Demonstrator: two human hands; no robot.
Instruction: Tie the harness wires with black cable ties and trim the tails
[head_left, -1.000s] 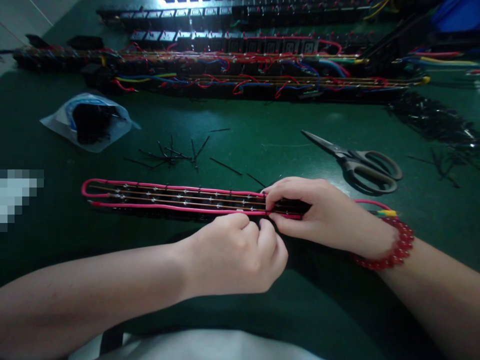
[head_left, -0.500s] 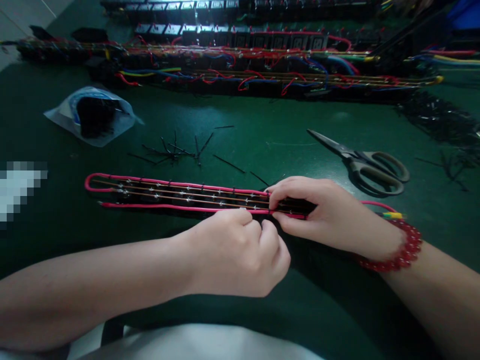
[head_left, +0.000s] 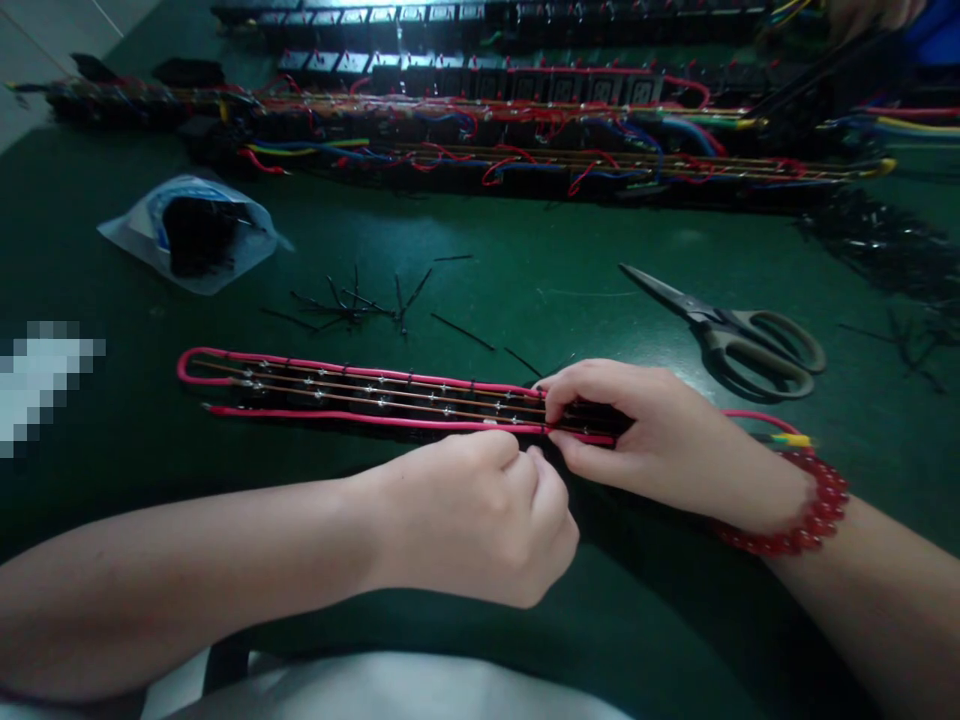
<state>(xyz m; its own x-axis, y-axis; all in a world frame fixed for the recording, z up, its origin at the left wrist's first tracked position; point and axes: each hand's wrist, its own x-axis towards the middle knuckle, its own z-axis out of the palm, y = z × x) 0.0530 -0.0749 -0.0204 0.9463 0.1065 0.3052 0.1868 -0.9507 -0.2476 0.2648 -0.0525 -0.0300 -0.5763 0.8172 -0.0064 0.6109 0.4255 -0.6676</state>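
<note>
A long black power strip (head_left: 352, 396) lies across the middle with its inside facing up. Brass rods with solder joints run along it, and a red wire (head_left: 420, 378) loops round its left end, held by black ties. My right hand (head_left: 630, 425), with a red bead bracelet at the wrist, grips the strip near its right end, thumb at the near edge and fingers over the top. Just in front of that edge my left hand (head_left: 480, 520) is closed in a fist. Whatever its fingers pinch is hidden from me.
Scissors (head_left: 720, 325) lie beyond my right hand. Loose black cable ties (head_left: 352, 303) are scattered behind the strip, near an opened plastic bag (head_left: 259, 245) of them. Wired strips (head_left: 525, 160) line the back; a black tie pile (head_left: 885, 240) and another person's hand (head_left: 877, 18) are at right.
The whole view has shifted slightly. My left fist sits a little farther from the strip's near edge; my right hand keeps its grip.
</note>
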